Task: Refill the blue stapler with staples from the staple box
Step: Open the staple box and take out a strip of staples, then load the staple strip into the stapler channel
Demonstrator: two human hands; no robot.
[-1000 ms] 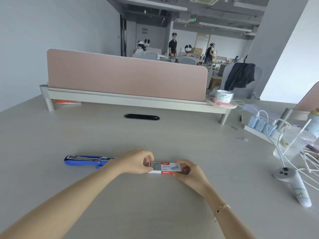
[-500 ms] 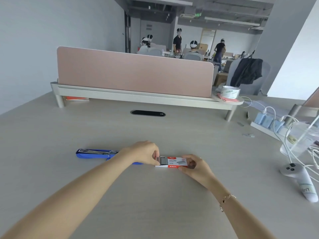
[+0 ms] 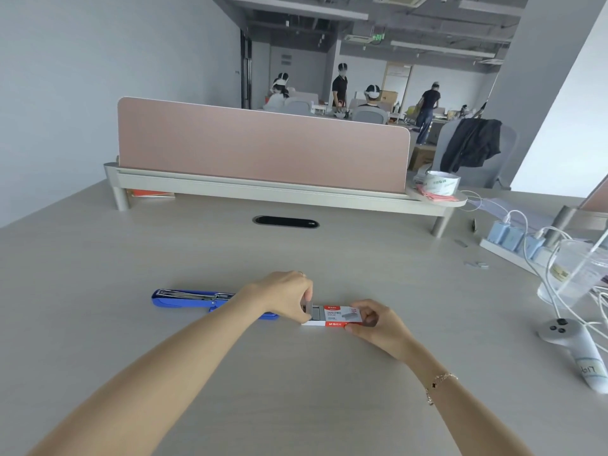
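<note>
On the desk in front of me, my right hand grips the end of the staple box and holds it flat. My left hand is pinched shut on a grey strip of staples. A second ago the strip lay low in the tray; now one end tips up out. So I think the staples are nearly free. Next they go in the stapler, lying open just left.
</note>
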